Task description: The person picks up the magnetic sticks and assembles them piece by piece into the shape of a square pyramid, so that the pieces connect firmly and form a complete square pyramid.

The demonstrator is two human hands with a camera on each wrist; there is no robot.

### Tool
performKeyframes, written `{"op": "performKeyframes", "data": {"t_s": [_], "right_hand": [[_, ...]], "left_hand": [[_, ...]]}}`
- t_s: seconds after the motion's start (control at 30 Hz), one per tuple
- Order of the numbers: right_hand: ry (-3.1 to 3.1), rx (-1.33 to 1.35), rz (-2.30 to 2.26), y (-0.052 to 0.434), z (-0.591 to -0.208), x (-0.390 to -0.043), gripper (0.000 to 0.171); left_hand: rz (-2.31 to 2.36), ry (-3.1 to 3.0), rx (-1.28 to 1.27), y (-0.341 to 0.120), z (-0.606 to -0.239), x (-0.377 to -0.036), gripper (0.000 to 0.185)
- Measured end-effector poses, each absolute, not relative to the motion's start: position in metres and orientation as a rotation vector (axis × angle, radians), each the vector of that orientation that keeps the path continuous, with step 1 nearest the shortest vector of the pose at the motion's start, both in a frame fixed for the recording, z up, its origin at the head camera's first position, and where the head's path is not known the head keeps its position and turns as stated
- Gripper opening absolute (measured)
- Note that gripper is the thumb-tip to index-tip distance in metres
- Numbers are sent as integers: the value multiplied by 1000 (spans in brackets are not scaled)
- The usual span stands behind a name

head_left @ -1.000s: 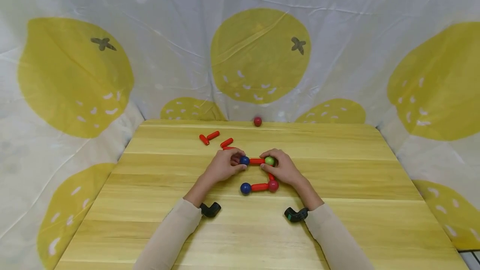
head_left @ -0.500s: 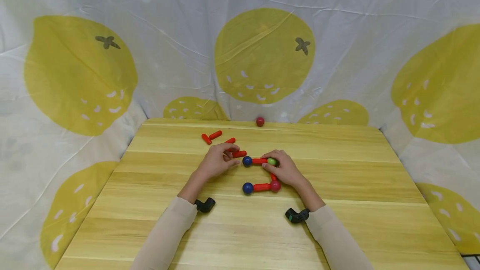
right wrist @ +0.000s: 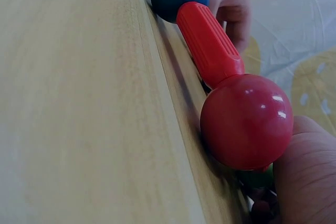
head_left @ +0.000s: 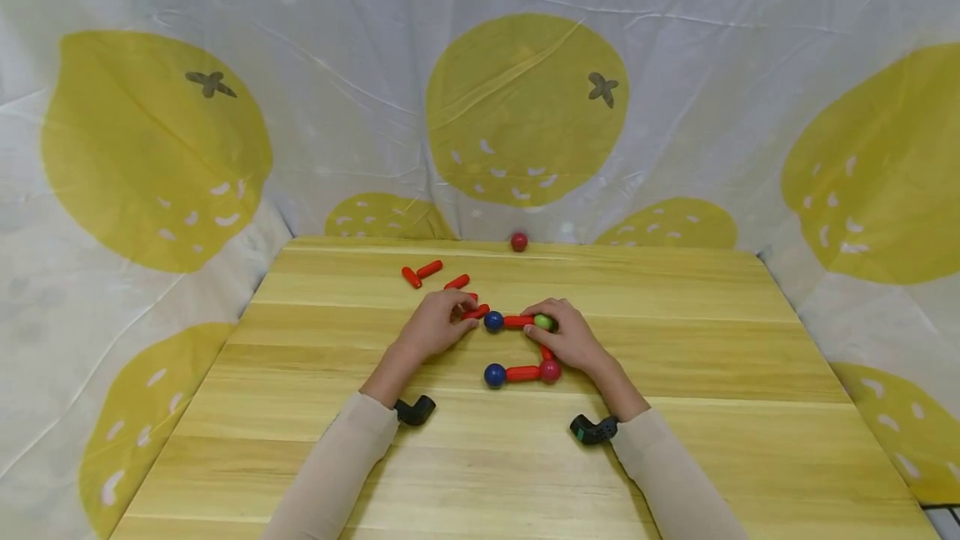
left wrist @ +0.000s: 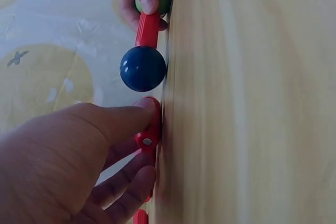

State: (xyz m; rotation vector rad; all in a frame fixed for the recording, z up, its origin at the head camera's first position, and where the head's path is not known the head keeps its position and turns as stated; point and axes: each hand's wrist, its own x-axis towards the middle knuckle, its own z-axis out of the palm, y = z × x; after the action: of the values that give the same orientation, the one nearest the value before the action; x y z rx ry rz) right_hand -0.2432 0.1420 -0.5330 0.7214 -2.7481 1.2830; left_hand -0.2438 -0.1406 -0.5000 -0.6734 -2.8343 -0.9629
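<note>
Far left of the pale wooden table (head_left: pixel 300 407) w/ the lemon-print cloth backdrop (head_left: pixel 525 107) behind it: two short red plastic rods (head_left: pixel 420 274) lying end to end in a shallow V, then a third loose red rod (head_left: pixel 456 282) just right of them, all near the back edge.

Left hand (head_left: pixel 437 325) next. Fingers curled, thumb and fingertips pinching a short red plastic rod (head_left: pixel 476 312) down on the tabletop. In the left wrist view that rod (left wrist: pixel 149 132) is flat on the wood w/ its tip right by the upper dark blue ball (left wrist: pixel 143 68), looks touching or almost, can't say which for sure. Another red bit pokes out under the fingers, too hidden to tell what it is.

Middle: the connected piece. Upper blue ball (head_left: pixel 492 322) – red rod (head_left: pixel 516 322) – green ball (head_left: pixel 543 322), then a red rod going down under the right hand to a crimson ball (head_left: pixel 550 370), then a red rod (head_left: pixel 522 373) back left to a lower dark blue ball (head_left: pixel 493 375). Sideways U basically, open to the left, sitting mid-table. Right wrist cam shows the crimson ball (right wrist: pixel 245 121) close up, touching the hand.

Right hand (head_left: pixel 567 337): fingers curled over the green ball, thumb side against it, holding that corner in place.

Lone dark red ball (head_left: pixel 518 242) at the back edge, centre, well apart from the rest.
</note>
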Motion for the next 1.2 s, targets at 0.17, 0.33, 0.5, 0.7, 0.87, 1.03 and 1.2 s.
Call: {"op": "performKeyframes", "data": {"t_s": [0.17,0.33,0.5,0.7,0.87,1.03,1.2], "right_hand": [[-2754,720,1281,142,-532,-243,22],[-2753,716,1271,143,-533,-244,23],[-2758,708,1292,143,-531,-243,24],[-2758,709,1279,143,-531,-245,24],[-2755,718,1279,143,-533,-245,24],[-2749,726,1285,143,-534,-246,24],[-2753,723,1262,143,-534,-245,23]], "left_hand": [[-974,-2863,-569,-138,-501,-243,13],[-976,-2928,-457,-140,-496,-239,19],[-1186,-3016,-340,-145,-488,-233,23],[-1594,-3109,-367,-144,-481,-225,24],[-1831,-3084,-364,-137,-482,-220,26],[-1935,-3037,-303,-132,-487,-217,31],[-1993,-2988,-245,-128,-491,-215,31]]}}
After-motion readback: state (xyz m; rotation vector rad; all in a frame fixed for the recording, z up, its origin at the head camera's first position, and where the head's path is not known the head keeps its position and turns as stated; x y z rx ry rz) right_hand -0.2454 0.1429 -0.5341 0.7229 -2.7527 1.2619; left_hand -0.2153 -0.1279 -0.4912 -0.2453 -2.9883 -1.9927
